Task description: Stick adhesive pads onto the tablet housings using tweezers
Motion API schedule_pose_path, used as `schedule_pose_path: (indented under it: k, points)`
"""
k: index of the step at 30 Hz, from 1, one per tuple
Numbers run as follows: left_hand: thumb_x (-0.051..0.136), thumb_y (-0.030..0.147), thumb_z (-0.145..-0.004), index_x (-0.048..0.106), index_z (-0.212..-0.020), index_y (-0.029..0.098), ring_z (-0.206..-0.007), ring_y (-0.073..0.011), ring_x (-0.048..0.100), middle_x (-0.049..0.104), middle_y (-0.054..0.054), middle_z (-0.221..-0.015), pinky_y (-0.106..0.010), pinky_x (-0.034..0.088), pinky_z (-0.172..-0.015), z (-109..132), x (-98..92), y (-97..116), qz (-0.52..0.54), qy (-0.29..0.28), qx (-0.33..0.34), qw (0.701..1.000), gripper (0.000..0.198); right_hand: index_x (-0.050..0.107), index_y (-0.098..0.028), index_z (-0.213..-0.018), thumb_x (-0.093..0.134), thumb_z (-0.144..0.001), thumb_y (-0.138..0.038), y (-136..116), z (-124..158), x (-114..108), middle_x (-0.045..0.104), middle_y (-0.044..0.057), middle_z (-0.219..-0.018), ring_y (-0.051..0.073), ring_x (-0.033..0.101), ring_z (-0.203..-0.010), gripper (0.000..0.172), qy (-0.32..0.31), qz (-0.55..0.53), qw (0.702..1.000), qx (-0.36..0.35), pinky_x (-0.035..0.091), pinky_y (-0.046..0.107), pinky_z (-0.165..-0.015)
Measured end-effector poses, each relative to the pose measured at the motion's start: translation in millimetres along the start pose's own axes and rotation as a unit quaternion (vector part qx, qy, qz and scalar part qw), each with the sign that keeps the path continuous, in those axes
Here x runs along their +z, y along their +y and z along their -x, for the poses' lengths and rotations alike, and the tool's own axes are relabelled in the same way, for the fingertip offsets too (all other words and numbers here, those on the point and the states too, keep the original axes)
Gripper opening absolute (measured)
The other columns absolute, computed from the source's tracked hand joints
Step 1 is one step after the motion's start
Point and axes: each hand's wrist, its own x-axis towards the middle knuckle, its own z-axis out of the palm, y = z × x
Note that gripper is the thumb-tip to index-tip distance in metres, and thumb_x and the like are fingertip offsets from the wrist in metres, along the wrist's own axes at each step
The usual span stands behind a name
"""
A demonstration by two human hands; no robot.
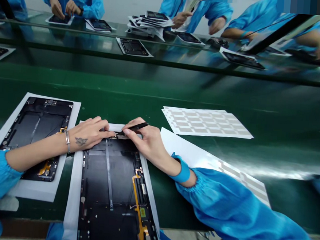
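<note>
In front of me an opened tablet (117, 175) lies on white paper, its dark inside facing up, with an orange flex cable (137, 195) along its right side. My left hand (93, 131) rests over the tablet's top edge, fingers curled, one fingertip pressing beside a small part there. Held like a pen in my right hand (147, 139) are black tweezers (136, 127). Their tip meets the tablet's top edge, close to my left fingertip. What lies exactly under the tip is too small to make out.
A second opened tablet (43, 126) lies on paper at left, partly behind my left forearm. Sticker sheets (206, 122) and another white sheet (185, 147) lie at right. Across a raised ledge, co-workers in blue handle tablets beside a stacked pile (147, 24).
</note>
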Motion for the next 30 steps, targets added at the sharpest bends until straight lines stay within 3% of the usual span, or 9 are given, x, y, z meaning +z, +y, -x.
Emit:
schedule_pose_path:
  k: [3, 6, 10, 13, 21, 30]
  points:
    - [0.049, 0.009, -0.095, 0.058, -0.131, 0.024, -0.097, -0.0217, 0.053, 0.062, -0.008, -0.116, -0.031, 0.044, -0.075, -0.3, -2.0, -0.7, 0.005, 0.000, 0.011, 1.000, 0.039, 0.066, -0.023, -0.068, 0.056, -0.087, -0.068, 1.7, -0.7, -4.2, 0.073, 0.008, -0.081, 0.023, 0.066, -0.077, 0.051, 0.001, -0.023, 0.999, 0.031, 0.052, 0.035, -0.069]
    - [0.047, 0.006, -0.094, 0.060, -0.125, 0.017, -0.106, -0.0220, 0.055, 0.063, -0.009, -0.123, -0.032, 0.047, -0.082, -4.6, -4.4, -0.9, 0.029, 0.002, 0.038, 0.999, 0.036, 0.069, -0.020, -0.076, 0.063, -0.081, -0.070, 9.3, 0.1, -15.6, 0.070, 0.006, -0.076, 0.022, 0.067, -0.073, 0.050, 0.030, -0.071, 0.991, 0.111, 0.054, 0.035, -0.068]
    - [0.045, 0.006, -0.095, 0.062, -0.122, 0.014, -0.101, -0.0215, 0.058, 0.066, -0.009, -0.118, -0.031, 0.049, -0.081, -12.0, -3.1, -0.3, 0.024, -0.001, 0.046, 0.999, 0.033, 0.069, -0.019, -0.074, 0.076, -0.071, -0.066, 22.7, 6.5, -31.1, 0.065, 0.002, -0.071, 0.018, 0.066, -0.068, 0.047, 0.102, -0.163, 0.960, 0.205, 0.060, 0.036, -0.072]
    - [0.045, 0.009, -0.098, 0.058, -0.131, 0.018, -0.097, -0.0222, 0.059, 0.066, -0.009, -0.117, -0.032, 0.048, -0.077, -12.8, 2.2, 0.4, -0.008, 0.016, 0.048, 0.999, 0.037, 0.069, -0.018, -0.071, 0.078, -0.069, -0.064, 29.1, 11.1, -34.3, 0.062, 0.002, -0.066, 0.015, 0.063, -0.064, 0.047, 0.114, -0.191, 0.946, 0.235, 0.061, 0.035, -0.069]
    - [0.039, 0.016, -0.105, 0.057, -0.133, 0.023, -0.091, -0.0194, 0.057, 0.065, -0.009, -0.114, -0.030, 0.044, -0.074, -9.4, 10.5, 1.0, -0.052, 0.039, 0.059, 0.996, 0.034, 0.070, -0.016, -0.075, 0.077, -0.070, -0.065, 28.4, 11.0, -32.2, 0.064, 0.004, -0.066, 0.014, 0.062, -0.061, 0.050, 0.088, -0.181, 0.947, 0.252, 0.056, 0.028, -0.058]
    - [0.040, 0.016, -0.105, 0.059, -0.131, 0.023, -0.091, -0.0195, 0.057, 0.064, -0.009, -0.113, -0.030, 0.043, -0.074, -9.6, 8.7, 2.9, -0.048, 0.041, 0.054, 0.997, 0.033, 0.068, -0.017, -0.074, 0.074, -0.073, -0.064, 31.5, 12.5, -29.2, 0.065, 0.005, -0.069, 0.015, 0.061, -0.061, 0.048, 0.110, -0.165, 0.951, 0.237, 0.054, 0.028, -0.054]
